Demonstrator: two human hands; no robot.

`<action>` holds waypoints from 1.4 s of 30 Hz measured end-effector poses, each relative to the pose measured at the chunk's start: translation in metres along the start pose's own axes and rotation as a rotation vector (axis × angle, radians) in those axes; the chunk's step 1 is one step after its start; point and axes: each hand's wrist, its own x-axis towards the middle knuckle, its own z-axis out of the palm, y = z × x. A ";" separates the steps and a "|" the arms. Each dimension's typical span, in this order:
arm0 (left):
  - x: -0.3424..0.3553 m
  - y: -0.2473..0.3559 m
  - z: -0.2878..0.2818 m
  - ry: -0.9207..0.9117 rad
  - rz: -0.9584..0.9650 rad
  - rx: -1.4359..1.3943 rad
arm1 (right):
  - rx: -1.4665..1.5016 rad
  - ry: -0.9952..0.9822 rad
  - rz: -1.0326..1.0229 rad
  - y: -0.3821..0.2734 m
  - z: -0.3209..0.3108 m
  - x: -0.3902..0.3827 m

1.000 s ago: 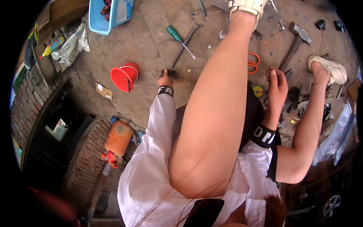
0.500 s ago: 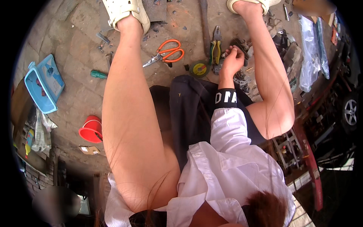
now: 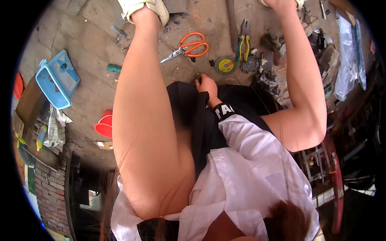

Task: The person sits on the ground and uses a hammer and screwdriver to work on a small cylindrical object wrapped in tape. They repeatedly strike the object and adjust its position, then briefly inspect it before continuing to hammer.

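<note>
My right hand (image 3: 206, 86) is down between my legs at the edge of the black cloth (image 3: 184, 106), fingers curled; what they hold, if anything, is hidden. Just beyond it lie a yellow-labelled disc (image 3: 225, 65), yellow-and-green pliers (image 3: 243, 44) and orange-handled scissors (image 3: 193, 45). Dark metal parts (image 3: 265, 60) are heaped to the right. A green screwdriver handle (image 3: 113, 68) shows beside my left leg (image 3: 140, 120). My left hand is out of sight.
A blue plastic bin (image 3: 54, 82) and red bucket (image 3: 103, 125) stand on the left near crumpled sacking (image 3: 56, 132). A long bar or handle (image 3: 231, 28) lies ahead. Clear plastic wrapping (image 3: 345, 56) and a red metal piece (image 3: 335, 188) are on the right.
Since a second ago the view has swung and my left hand has left sight. My right hand moved from among the tools on the right leftward and down to the black cloth.
</note>
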 end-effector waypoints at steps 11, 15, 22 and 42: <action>-0.125 0.005 -0.123 0.351 0.068 0.116 | 0.406 0.227 -0.274 -0.066 -0.061 0.082; -0.131 0.004 -0.113 0.319 0.072 0.088 | 0.334 0.279 -0.321 -0.097 -0.109 0.104; -0.129 -0.009 -0.117 0.310 0.117 0.109 | 0.228 0.425 -0.509 -0.145 -0.159 0.157; -0.119 -0.009 -0.220 0.704 0.170 0.195 | 0.213 0.391 -0.649 -0.140 -0.165 0.181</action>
